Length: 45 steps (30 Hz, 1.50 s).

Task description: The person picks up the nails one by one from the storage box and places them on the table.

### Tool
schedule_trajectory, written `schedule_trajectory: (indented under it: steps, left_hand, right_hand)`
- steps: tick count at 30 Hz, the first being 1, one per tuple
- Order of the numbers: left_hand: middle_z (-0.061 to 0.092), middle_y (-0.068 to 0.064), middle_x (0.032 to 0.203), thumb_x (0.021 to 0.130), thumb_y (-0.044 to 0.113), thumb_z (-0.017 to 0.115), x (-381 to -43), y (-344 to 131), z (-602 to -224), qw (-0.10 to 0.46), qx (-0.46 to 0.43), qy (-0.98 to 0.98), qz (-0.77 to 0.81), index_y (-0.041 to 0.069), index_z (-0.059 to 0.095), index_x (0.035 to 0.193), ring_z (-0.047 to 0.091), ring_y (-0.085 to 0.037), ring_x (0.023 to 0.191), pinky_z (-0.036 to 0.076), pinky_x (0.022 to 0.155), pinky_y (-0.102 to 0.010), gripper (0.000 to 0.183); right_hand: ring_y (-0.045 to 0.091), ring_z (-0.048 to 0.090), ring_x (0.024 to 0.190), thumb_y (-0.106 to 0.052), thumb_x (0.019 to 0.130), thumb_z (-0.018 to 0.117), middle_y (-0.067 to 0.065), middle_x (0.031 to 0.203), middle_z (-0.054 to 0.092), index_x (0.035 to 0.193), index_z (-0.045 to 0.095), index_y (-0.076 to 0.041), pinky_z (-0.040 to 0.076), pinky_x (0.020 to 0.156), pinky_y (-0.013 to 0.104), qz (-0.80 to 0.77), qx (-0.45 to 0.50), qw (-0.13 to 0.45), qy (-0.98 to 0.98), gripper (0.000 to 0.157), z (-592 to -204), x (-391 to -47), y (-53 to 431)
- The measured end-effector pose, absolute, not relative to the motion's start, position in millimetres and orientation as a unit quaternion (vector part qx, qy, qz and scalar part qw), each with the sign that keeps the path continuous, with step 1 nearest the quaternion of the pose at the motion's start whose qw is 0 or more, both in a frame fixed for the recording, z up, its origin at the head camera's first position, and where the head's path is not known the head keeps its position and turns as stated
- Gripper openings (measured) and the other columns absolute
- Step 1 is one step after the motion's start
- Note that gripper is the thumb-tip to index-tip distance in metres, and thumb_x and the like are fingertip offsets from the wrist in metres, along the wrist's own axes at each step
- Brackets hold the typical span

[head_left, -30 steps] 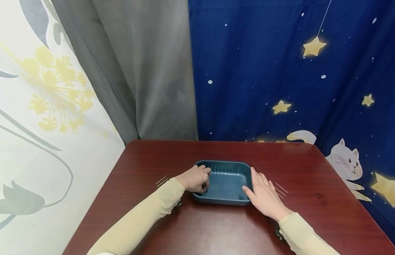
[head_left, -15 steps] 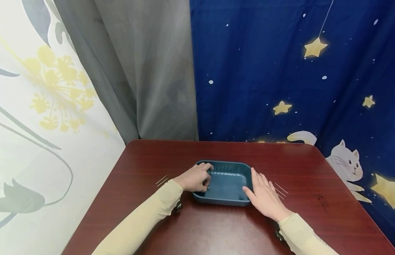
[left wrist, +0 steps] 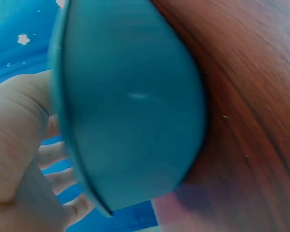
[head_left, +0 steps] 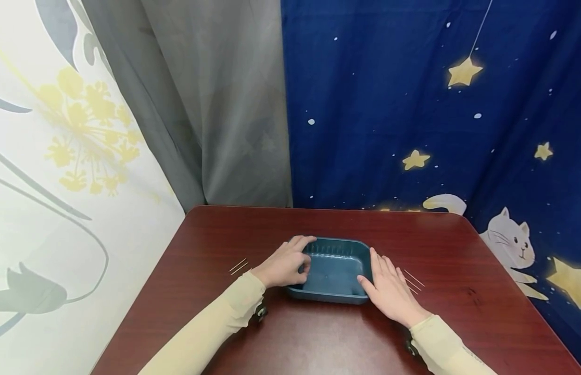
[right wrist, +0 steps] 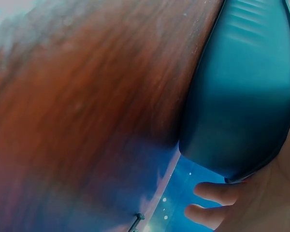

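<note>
A dark teal rectangular tray sits on the table. My left hand is over its left end, thumb and index finger bent together in a ring and the other fingers stretched out. Whatever they pinch is hidden now; I cannot tell its kind. In the left wrist view the tray's wall covers the fingertips, with the palm beyond the rim. My right hand rests with straight fingers along the tray's right rim, its thumb over the inside. In the right wrist view two fingers show past the tray's wall.
Thin pale sticks lie on the reddish-brown table left of the tray. Several more thin sticks lie right of it, beside my right hand. A grey curtain and a blue starry curtain hang behind.
My left hand has lifted slightly out of the tray's left end and its outer fingers have straightened. A thin glint at its thumb tip is no longer visible. The right hand stays put.
</note>
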<state>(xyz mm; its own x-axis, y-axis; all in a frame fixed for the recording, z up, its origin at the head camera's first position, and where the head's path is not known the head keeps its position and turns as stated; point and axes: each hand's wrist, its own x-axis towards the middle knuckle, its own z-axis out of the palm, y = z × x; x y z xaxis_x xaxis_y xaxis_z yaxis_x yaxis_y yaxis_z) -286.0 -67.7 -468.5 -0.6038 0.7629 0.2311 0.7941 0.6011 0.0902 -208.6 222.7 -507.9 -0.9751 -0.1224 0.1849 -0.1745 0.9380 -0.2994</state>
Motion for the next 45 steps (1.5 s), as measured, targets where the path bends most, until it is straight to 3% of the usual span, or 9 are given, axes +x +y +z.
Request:
schedule_trajectory:
  steps: [9,16,24,30,45]
  left_hand:
    - [0.023,-0.004,0.149,0.073,0.028,0.068,-272.7,-81.7,-439.0,0.137,-0.389,-0.906,-0.098,0.033,0.050,0.059,0.010,-0.029,0.138,0.023,0.100,-0.057,0.023]
    - [0.025,-0.007,0.148,0.070,0.027,0.069,-263.0,-103.8,-424.5,0.169,-0.343,-0.920,-0.092,0.032,0.049,0.055,0.009,-0.032,0.138,0.015,0.101,-0.063,0.026]
    - [0.026,-0.008,0.148,0.070,0.023,0.069,-255.9,-128.0,-424.3,0.163,-0.292,-0.936,-0.110,0.031,0.048,0.053,0.007,-0.035,0.138,0.010,0.100,-0.067,0.028]
    - [0.028,-0.010,0.147,0.069,0.022,0.069,-250.6,-140.2,-427.7,0.157,-0.259,-0.945,-0.120,0.031,0.047,0.051,0.008,-0.037,0.138,0.011,0.098,-0.069,0.030]
    - [0.032,-0.015,0.144,0.070,0.020,0.071,-246.3,-162.3,-450.5,0.107,-0.179,-0.967,-0.147,0.029,0.050,0.047,0.007,-0.043,0.136,0.006,0.094,-0.074,0.032]
  right_hand:
    - [0.037,0.020,0.136,-0.060,0.087,0.043,0.013,0.149,0.024,0.149,0.007,-0.014,0.018,0.101,0.062,0.159,0.075,0.082,-0.981,0.084,-506.8,-209.5,222.4]
    - [0.038,0.020,0.135,-0.059,0.088,0.044,0.013,0.149,0.024,0.149,0.007,-0.015,0.018,0.101,0.063,0.161,0.075,0.077,-0.981,0.084,-507.2,-209.7,222.3]
    - [0.037,0.019,0.136,-0.062,0.087,0.041,0.012,0.150,0.023,0.149,0.005,-0.015,0.017,0.101,0.063,0.162,0.079,0.076,-0.981,0.085,-506.0,-210.1,223.9]
    - [0.037,0.020,0.135,-0.056,0.088,0.046,0.012,0.150,0.023,0.149,0.006,-0.015,0.018,0.101,0.063,0.165,0.079,0.078,-0.980,0.084,-507.1,-210.1,222.9]
    - [0.037,0.021,0.135,-0.059,0.088,0.042,0.013,0.150,0.024,0.149,0.005,-0.015,0.017,0.101,0.062,0.163,0.078,0.078,-0.980,0.084,-507.6,-209.9,223.3]
